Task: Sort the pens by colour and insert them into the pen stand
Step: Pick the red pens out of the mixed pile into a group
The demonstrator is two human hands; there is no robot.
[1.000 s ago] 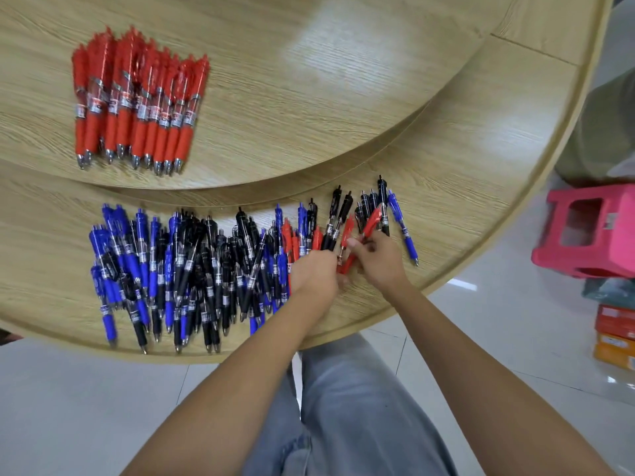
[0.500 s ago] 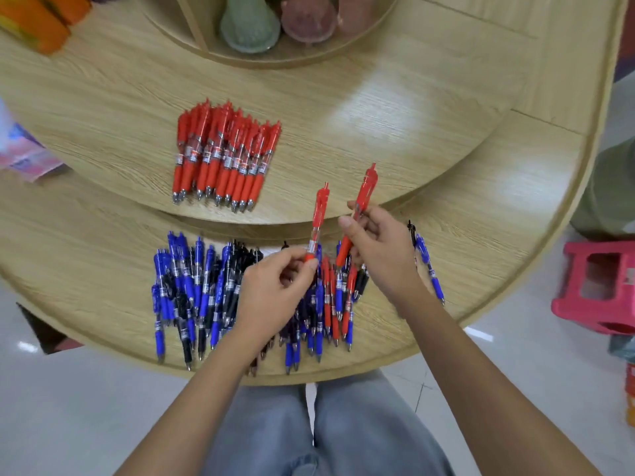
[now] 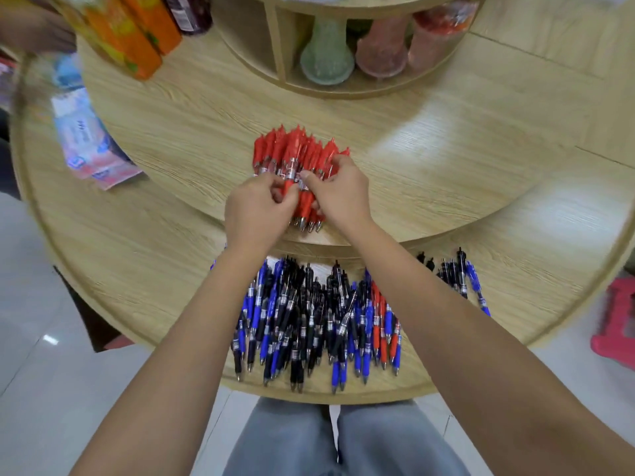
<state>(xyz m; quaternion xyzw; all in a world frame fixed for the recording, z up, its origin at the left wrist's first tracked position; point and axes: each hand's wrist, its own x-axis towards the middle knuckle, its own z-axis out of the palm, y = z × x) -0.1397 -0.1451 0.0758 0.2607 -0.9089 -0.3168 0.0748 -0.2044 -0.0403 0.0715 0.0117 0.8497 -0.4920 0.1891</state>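
Note:
A row of several red pens [image 3: 295, 151] lies on the raised middle tier of the round wooden stand [image 3: 446, 156]. My left hand [image 3: 256, 209] pinches a red pen at the near left of that row. My right hand [image 3: 338, 192] lies over the right part of the row, its fingers curled on the red pens there. On the lower tier, below my forearms, is a mixed heap of blue, black and a few red pens [image 3: 309, 314]. A small group of black and blue pens [image 3: 458, 273] sits to the right of my right arm.
Orange cartons [image 3: 127, 32] and a dark bottle stand at the back left. Pastel packets [image 3: 86, 139] lie at the left edge of the middle tier. Green and pink jars [image 3: 326, 53] fill the top tier's compartments. A pink stool [image 3: 615, 321] stands on the floor at right.
Both hands lifted a red pen each from the mixed heap and carried them up to the red row on the middle tier. The camera tilted up, showing more of the stand.

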